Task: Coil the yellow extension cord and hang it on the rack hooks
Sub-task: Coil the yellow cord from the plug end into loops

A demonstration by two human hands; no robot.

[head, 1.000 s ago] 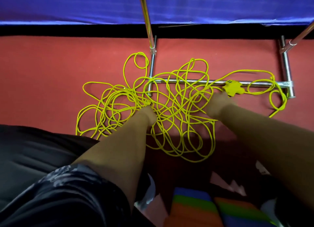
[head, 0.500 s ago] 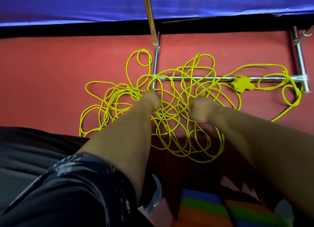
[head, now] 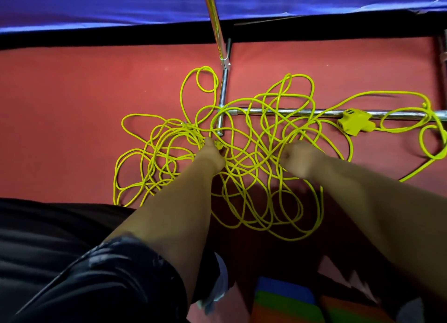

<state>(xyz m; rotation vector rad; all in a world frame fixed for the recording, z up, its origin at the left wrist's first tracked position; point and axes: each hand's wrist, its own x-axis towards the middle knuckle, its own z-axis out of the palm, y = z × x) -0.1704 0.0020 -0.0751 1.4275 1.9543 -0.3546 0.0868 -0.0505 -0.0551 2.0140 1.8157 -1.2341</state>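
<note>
Two hands are down in the loose yellow cord [head: 300,75], seen from the head camera, and only one of them has shifted. The left hand [head: 212,157] stays where it was a second ago, just below the end of the short bar of the rack [head: 242,111], fingers curled on a bunch of strands with a small yellow lump, perhaps the plug, at its thumb. The right hand [head: 300,159] has come in from beside the socket block [head: 354,124] to the middle of the tangle; it is blurred, but it looks closed in a fist round a few strands, near the left hand without touching it. The socket block lies on the long bar much as before, and the cord still sprawls in loops over the red floor [head: 72,105] and across both bars, with one long run trailing off to the right. No neat coil has formed, and the hooks are out of view. My reading is that the task is at its start: the right hand has left the far end and is now gathering from the centre, so loops lying over the bars may snag when lifted.
</note>
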